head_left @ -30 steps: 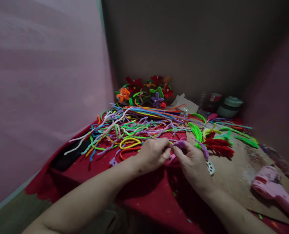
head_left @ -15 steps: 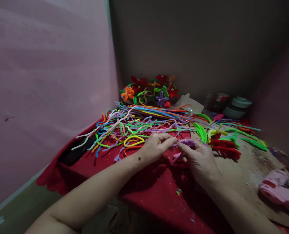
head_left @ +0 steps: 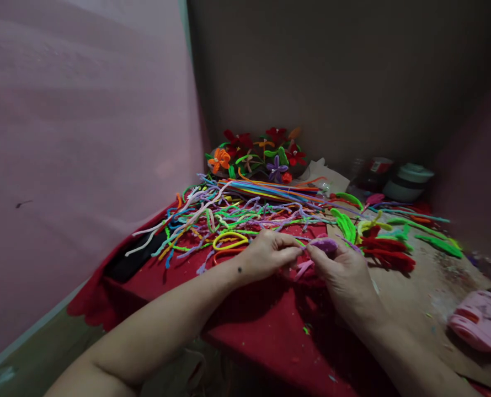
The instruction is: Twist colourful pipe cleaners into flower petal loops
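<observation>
Head view: the right hand (head_left: pixel 347 271) holds a purple chenille piece (head_left: pixel 325 245), fuzzy, rounded and petal-like, between thumb and fingers; the left hand (head_left: pixel 271 255) pinches narrowly its thin end, at nine o'clock. From this piece, red chenille petals (head_left: pixel 388 257) lie at three o'clock, a pink glue gun (head_left: pixel 475 322) at four, a purple flower (head_left: pixel 276 169) at eleven.

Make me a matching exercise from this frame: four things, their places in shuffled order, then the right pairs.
1. flower cluster
2. purple fuzzy piece
3. pink tool
4. black item

A. on the brown board, at the right
B. on the red cloth, at the left
C. at the back, before the dark wall
D. in the right hand

Pairs: 1-C, 2-D, 3-A, 4-B
</observation>
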`<state>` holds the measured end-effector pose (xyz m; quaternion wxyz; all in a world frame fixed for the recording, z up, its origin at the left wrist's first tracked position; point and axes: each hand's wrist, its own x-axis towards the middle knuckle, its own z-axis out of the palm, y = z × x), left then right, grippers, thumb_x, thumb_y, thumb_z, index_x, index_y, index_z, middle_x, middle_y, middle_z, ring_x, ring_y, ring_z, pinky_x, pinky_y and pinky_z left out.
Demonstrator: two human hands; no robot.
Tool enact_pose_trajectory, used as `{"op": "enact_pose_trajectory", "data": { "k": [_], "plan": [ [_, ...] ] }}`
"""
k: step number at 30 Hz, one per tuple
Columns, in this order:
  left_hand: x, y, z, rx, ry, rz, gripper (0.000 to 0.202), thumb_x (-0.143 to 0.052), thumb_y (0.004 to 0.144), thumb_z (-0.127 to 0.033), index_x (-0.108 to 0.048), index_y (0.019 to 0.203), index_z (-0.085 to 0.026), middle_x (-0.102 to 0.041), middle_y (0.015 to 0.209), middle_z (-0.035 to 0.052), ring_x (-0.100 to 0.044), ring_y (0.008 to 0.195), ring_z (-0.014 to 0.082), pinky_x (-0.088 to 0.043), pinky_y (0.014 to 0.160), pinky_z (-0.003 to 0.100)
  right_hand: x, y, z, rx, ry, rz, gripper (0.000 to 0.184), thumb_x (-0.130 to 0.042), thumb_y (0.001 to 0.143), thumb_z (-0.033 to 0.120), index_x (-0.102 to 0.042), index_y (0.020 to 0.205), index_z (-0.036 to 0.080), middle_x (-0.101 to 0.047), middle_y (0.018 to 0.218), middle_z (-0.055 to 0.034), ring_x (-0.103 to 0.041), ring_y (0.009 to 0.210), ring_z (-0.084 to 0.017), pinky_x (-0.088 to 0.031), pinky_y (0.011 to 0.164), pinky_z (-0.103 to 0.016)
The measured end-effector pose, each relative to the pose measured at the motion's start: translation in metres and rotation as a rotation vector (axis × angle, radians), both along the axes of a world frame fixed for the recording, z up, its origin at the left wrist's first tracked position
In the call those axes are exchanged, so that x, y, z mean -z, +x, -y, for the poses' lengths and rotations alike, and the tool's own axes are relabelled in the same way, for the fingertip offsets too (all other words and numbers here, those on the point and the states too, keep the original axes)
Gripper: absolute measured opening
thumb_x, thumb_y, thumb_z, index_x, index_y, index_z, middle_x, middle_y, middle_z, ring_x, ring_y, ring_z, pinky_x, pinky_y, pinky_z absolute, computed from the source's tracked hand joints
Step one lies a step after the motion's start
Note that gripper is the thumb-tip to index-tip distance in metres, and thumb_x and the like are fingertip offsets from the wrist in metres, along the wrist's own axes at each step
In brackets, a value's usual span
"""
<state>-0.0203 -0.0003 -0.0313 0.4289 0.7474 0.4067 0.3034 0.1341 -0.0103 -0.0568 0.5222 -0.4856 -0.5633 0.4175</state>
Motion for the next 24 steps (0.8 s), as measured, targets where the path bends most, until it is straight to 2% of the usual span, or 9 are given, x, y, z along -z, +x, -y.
{"op": "enact_pose_trajectory", "data": {
  "k": [2, 4, 5, 8, 12, 14, 19, 22, 24],
  "plan": [
    [0.005, 0.002, 0.003, -0.086, 0.432, -0.192, 0.021, -0.045, 0.081, -0.024, -0.062, 0.073, -0.014, -0.063, 0.068, 0.004, -0.058, 0.061, 0.0118, -0.044, 0.06, 0.023, 0.002, -0.002, -0.001, -0.026, -0.115, -0.104, 0.024, -0.061, 0.072, 0.036, -0.052, 0.063, 0.016, -0.045, 0.049, 0.005, -0.038, 0.044, -0.007, -0.029, 0.043, -0.022],
    [0.009, 0.002, 0.004, -0.116, 0.726, -0.304, 0.019, -0.044, 0.081, -0.019, -0.062, 0.077, -0.014, -0.065, 0.072, 0.0049, -0.058, 0.064, 0.0121, -0.043, 0.062, 0.023, 0.0, -0.004, 0.0, -0.076, -0.197, -0.258, 0.024, -0.061, 0.071, 0.036, -0.05, 0.062, 0.016, -0.04, 0.047, 0.0064, -0.034, 0.041, -0.007, -0.027, 0.04, -0.021],
    [0.01, 0.001, 0.005, -0.124, 0.796, -0.323, 0.018, -0.043, 0.081, -0.018, -0.061, 0.078, -0.014, -0.064, 0.069, 0.0039, -0.058, 0.061, 0.0109, -0.043, 0.059, 0.021, -0.001, -0.006, 0.0, -0.091, -0.199, -0.295, 0.023, -0.062, 0.07, 0.036, -0.052, 0.064, 0.016, -0.043, 0.048, 0.0059, -0.035, 0.041, -0.007, -0.027, 0.04, -0.021],
    [0.011, 0.0, 0.006, -0.136, 0.835, -0.362, 0.018, -0.042, 0.083, -0.015, -0.058, 0.075, -0.015, -0.06, 0.06, 0.0001, -0.053, 0.051, 0.0078, -0.038, 0.051, 0.018, -0.008, -0.007, 0.002, -0.102, -0.144, -0.306, 0.018, -0.064, 0.068, 0.032, -0.058, 0.066, 0.015, -0.05, 0.055, 0.0039, -0.041, 0.047, -0.008, -0.032, 0.044, -0.021],
    [0.016, 0.002, 0.008, -0.14, 0.876, -0.441, 0.019, -0.04, 0.085, -0.018, -0.056, 0.077, -0.014, -0.058, 0.058, 0.0009, -0.052, 0.049, 0.0095, -0.038, 0.05, 0.02, -0.011, -0.006, 0.004, -0.064, -0.081, -0.287, 0.016, -0.06, 0.07, 0.027, -0.055, 0.06, 0.016, -0.049, 0.054, 0.005, -0.041, 0.049, -0.007, -0.035, 0.049, -0.021],
    [0.015, 0.004, 0.009, -0.146, 0.766, -0.42, 0.02, -0.039, 0.085, -0.02, -0.057, 0.079, -0.015, -0.058, 0.059, 0.0011, -0.053, 0.05, 0.0099, -0.038, 0.05, 0.021, -0.011, -0.006, 0.003, -0.061, -0.112, -0.317, 0.015, -0.06, 0.069, 0.027, -0.054, 0.061, 0.016, -0.048, 0.053, 0.0055, -0.04, 0.047, -0.007, -0.034, 0.046, -0.021],
    [-0.002, 0.007, 0.006, -0.172, 0.063, -0.122, 0.026, -0.042, 0.085, -0.038, -0.055, 0.086, -0.016, -0.054, 0.054, -0.0036, -0.047, 0.039, 0.0072, -0.036, 0.042, 0.018, -0.008, -0.005, -0.003, -0.087, -0.213, -0.462, 0.02, -0.063, 0.065, 0.028, -0.048, 0.059, 0.017, -0.041, 0.046, 0.008, -0.032, 0.039, -0.005, -0.025, 0.037, -0.019],
    [-0.011, 0.005, 0.0, -0.298, -0.038, 0.056, 0.027, -0.052, 0.079, -0.04, -0.057, 0.086, -0.014, -0.051, 0.057, -0.0041, -0.045, 0.043, 0.006, -0.035, 0.042, 0.017, -0.006, -0.005, -0.004, -0.202, -0.27, -0.511, 0.019, -0.063, 0.063, 0.025, -0.046, 0.059, 0.017, -0.04, 0.045, 0.0083, -0.029, 0.037, -0.005, -0.023, 0.035, -0.019],
    [-0.014, 0.004, -0.001, -0.282, -0.107, 0.138, 0.027, -0.057, 0.075, -0.038, -0.059, 0.089, -0.014, -0.05, 0.059, -0.0042, -0.041, 0.045, 0.0051, -0.032, 0.043, 0.017, -0.006, -0.006, -0.002, -0.315, -0.316, -0.492, 0.016, -0.061, 0.063, 0.022, -0.046, 0.057, 0.017, -0.039, 0.042, 0.008, -0.029, 0.036, -0.005, -0.021, 0.034, -0.019]
  ]
}}
